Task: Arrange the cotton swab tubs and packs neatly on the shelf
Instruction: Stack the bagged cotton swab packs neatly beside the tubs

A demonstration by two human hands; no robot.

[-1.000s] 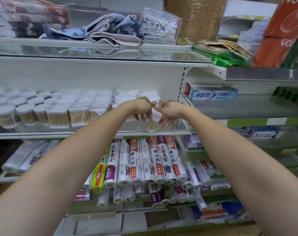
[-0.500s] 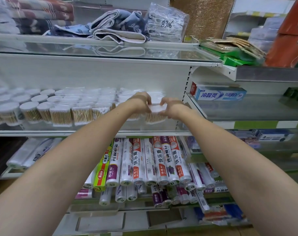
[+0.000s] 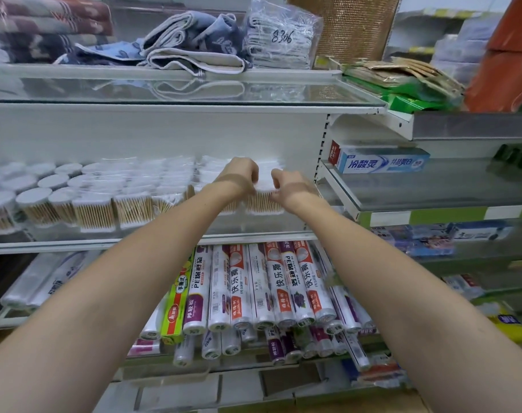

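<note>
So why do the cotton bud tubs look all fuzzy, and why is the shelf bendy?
Head view: the cotton swab tubs on the left are smeared by motion blur, while the toothpaste box reads fairly sharp; the wide-angle lens bows the glass shelf, which mirrors the folded towels; both forearms balloon near the frame's bottom.

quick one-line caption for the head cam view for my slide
Both hands, left hand and right hand, set a cotton swab pack at the right end of the glass shelf.
</note>
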